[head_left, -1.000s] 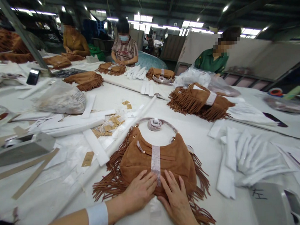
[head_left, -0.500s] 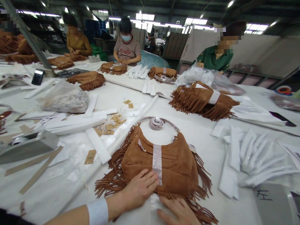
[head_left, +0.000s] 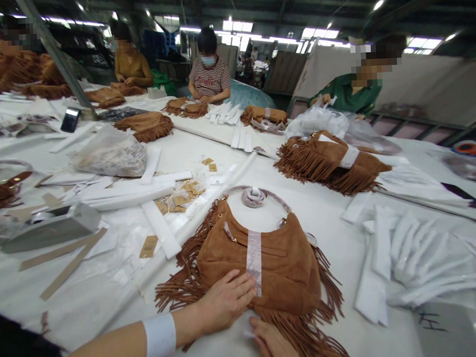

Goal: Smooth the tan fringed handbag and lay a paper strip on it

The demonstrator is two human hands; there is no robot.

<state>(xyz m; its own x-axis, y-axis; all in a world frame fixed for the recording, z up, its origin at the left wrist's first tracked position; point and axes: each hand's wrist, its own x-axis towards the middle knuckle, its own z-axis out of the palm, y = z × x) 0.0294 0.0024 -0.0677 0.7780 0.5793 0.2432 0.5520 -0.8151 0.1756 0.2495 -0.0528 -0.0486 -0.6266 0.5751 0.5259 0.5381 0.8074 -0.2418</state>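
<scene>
A brown suede handbag (head_left: 281, 274) with long fringes lies flat in front of me, its wrapped handle curving away at the top. Down its middle runs a pale wrapping strip (head_left: 254, 256). My left hand (head_left: 229, 301) is spread flat on the lower front, fingertips at the strip's edge. At the bag's bottom edge, my right hand (head_left: 274, 342) has its fingers together around a whitish end of the strip, partly hidden by the hand. A coiled, wrapped strap (head_left: 253, 197) rests inside the handle's loop.
Left are a grey tape dispenser (head_left: 53, 226), tan hang tags (head_left: 181, 197) and a plastic bag (head_left: 109, 152). White strips (head_left: 423, 254) are piled right, near a grey box (head_left: 445, 330). Another fringed handbag (head_left: 332, 161) lies beyond. Several people work across the table.
My right hand has drawn its fingers together and moved slightly down and left, with less of the strip's loose end showing. My left hand still presses on the handbag. The view has shifted slightly.
</scene>
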